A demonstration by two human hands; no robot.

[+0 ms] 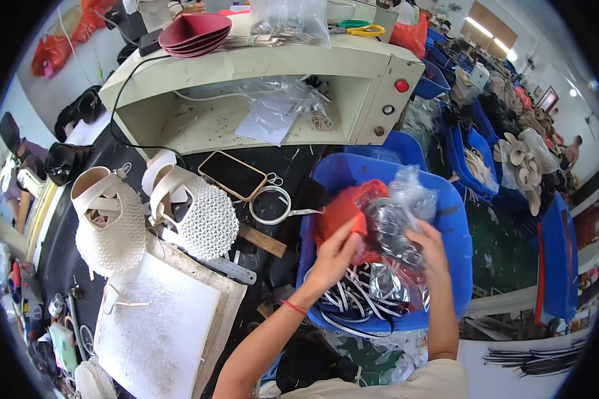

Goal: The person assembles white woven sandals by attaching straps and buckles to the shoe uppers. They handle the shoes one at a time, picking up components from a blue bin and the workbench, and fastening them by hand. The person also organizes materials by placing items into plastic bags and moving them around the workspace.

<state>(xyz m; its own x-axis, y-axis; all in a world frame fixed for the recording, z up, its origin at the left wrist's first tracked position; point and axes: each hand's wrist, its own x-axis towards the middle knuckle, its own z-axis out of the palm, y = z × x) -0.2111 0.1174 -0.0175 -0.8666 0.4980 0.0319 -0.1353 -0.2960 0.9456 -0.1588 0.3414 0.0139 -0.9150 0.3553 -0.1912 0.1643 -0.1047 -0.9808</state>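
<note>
Over a blue plastic bin, my left hand pinches a crumpled red plastic bag. My right hand grips the edge of a clear plastic bag with small shiny pieces in it, too blurred to name. The two bags touch each other. Beneath them in the bin lie black and white straps in a tangle, and another clear packet. Left of the bin, two cream woven shoes with straps stand on the dark bench.
Between shoes and bin lie a phone, a white tape roll, a metal ruler and a wooden strip. A white board lies nearer. Behind stands a cream machine housing. More blue bins stand to the right.
</note>
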